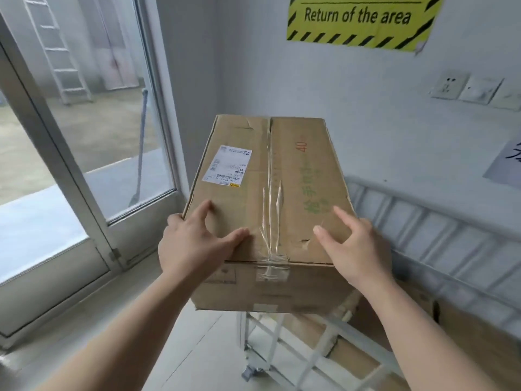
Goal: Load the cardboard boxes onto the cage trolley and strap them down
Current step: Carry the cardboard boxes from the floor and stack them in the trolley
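Seemingly left hand (pixel 191 249), right hand (pixel 358 246) touch box (pixel 284 165).

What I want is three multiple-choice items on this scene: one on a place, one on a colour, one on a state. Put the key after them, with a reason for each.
1. Where is the white label on the cardboard box?
A. left half of the top
B. near side
C. right half of the top

2. What is the ground colour of the wall sign?
A. red
B. yellow
C. blue

3. How are the box's top flaps?
A. standing open
B. torn off
C. taped shut

Key:
1 A, it lies left of the centre seam.
2 B, yellow with black stripes.
3 C, clear tape runs along the closed seam.
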The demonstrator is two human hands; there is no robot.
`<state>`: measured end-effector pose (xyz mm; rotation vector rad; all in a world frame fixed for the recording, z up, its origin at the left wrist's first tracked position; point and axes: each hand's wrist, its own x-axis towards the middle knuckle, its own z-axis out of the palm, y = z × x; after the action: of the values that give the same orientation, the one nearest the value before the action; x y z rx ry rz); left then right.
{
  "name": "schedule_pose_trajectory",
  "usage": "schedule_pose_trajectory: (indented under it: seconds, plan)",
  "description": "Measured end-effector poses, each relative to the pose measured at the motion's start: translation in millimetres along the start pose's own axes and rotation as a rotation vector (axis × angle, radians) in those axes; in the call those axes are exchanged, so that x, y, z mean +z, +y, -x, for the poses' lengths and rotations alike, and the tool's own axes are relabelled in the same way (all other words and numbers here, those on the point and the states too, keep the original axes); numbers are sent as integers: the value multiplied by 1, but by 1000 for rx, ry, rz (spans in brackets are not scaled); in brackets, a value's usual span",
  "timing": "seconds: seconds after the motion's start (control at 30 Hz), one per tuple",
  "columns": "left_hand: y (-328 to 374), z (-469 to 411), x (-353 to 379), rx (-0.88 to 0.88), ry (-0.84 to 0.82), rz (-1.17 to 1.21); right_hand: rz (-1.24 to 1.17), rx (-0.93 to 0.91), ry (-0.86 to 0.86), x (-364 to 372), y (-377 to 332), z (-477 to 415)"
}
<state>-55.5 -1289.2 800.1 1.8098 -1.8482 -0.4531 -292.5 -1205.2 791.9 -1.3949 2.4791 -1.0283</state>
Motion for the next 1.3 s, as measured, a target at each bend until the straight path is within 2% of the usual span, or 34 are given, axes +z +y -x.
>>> schedule_pose_trajectory:
  seconds: [0.27,0.57,1.03,1.3]
  plan:
    - [135,21,108,150,-135,42,57,143,109,-89,133,-38]
    - [234,33,211,310,-365,-24,73,401,158,-136,244,-48]
    - [342,13,383,442,-677,-166,116,769,137,-141,383,-102]
    - [357,16,474,389,-750,-238,38,881,64,-115,464,-126]
